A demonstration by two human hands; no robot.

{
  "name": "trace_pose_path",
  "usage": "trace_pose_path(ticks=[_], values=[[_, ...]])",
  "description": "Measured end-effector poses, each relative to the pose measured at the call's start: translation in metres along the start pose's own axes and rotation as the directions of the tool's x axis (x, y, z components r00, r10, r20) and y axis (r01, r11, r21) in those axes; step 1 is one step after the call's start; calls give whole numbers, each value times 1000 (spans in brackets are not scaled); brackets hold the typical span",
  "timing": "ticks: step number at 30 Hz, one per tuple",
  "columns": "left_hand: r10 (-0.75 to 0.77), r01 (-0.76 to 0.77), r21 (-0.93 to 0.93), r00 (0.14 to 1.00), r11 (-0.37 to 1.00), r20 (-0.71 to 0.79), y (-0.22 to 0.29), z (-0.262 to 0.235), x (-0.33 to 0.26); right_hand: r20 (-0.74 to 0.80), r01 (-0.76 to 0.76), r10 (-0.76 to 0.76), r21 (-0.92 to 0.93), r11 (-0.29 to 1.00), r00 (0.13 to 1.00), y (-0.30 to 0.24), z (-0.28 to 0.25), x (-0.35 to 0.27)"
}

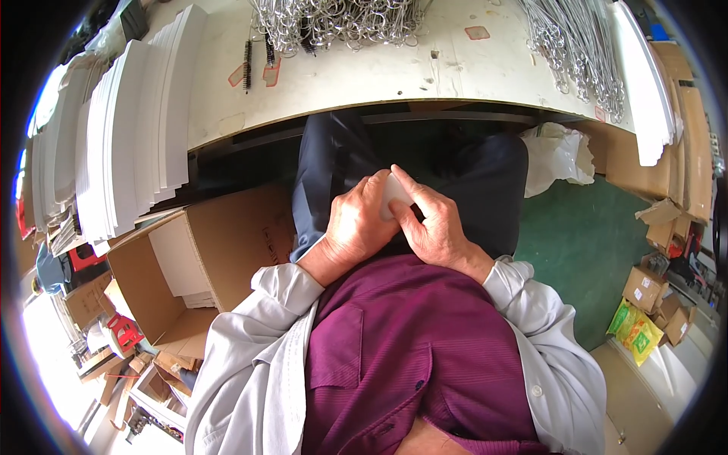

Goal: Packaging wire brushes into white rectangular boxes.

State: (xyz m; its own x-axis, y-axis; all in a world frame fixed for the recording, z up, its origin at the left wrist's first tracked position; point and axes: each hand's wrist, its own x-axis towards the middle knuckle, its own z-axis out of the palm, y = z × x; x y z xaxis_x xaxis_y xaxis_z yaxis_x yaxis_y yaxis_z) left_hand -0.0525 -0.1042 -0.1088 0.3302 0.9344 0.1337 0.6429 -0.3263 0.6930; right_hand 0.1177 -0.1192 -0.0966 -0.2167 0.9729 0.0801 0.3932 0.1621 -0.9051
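Note:
In front of my lap, both hands are together around a small smooth white object point(393, 196) with a rounded edge. Its kind does not show, since fingers cover much of it. My left hand point(358, 218) is closed around its left side, with the back of the hand facing up. From the other side my right hand point(438, 229) grips it, the index finger stretched along the top edge and the thumb pressed on its face. Beyond the hands, on the white table point(364, 80), lie a heap of metal wires with ring ends point(341, 21) and several dark bristle brushes point(247, 67).
Stacked white sheets point(140, 129) stand at the left of the table. Below them is an open cardboard box point(235, 250). A bundle of looped wires point(576, 53) lies at the far right, near more white sheets point(644, 91). A white plastic bag point(557, 159) hangs under the table's edge.

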Motion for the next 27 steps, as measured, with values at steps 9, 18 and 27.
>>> trace_pose_path(ticks=[9,18,27], values=[[-15,14,-3,998,1000,-55,5,-7,17,-126,10,2,95,995,992,2,0,13],[-4,15,76,990,997,-138,4,7,1,-141,-19,20,9,1000,990,-3,4,14],[-103,102,-5,993,995,-64,13,-16,3,-140,-58,86,190,980,986,-3,8,21]])
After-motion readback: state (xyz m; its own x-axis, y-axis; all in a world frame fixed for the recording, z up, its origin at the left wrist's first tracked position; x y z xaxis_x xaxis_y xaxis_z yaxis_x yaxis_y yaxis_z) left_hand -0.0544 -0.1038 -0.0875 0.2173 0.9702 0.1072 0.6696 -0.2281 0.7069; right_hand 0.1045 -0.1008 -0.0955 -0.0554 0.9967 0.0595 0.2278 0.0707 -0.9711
